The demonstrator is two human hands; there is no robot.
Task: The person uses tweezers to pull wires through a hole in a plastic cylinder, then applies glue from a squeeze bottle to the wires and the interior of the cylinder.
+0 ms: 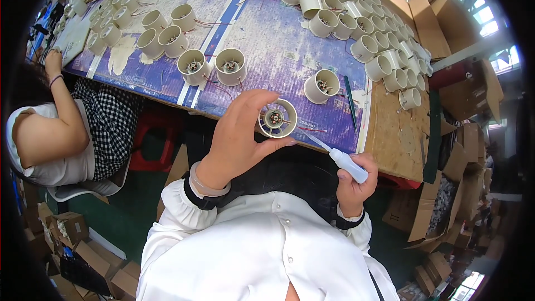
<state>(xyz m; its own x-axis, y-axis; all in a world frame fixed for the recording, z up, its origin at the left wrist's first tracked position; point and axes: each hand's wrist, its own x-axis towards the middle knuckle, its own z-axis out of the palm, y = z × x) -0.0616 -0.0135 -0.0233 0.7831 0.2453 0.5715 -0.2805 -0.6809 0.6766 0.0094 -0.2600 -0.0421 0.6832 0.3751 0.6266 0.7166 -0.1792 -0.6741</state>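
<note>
My left hand (237,134) is closed around a cream plastic cylindrical housing (275,117), its open end tilted up toward me. Inside it show spokes and a round hub with small parts and copper colour. In my right hand (356,184) is a pale squeeze bottle (348,166) with a long thin nozzle, which points up and left toward the housing, apart from it. Thin red wires trail by the housing. Beyond my hands stand two similar housings (230,67) side by side and another housing (321,86) to the right.
Dark slim tweezers (350,100) lie on the worn purple-covered table (267,39). Many cream housings (379,42) crowd the far right, with several more (173,40) at the left. A seated person (61,128) works at the left. Cardboard boxes (446,206) stand at the right.
</note>
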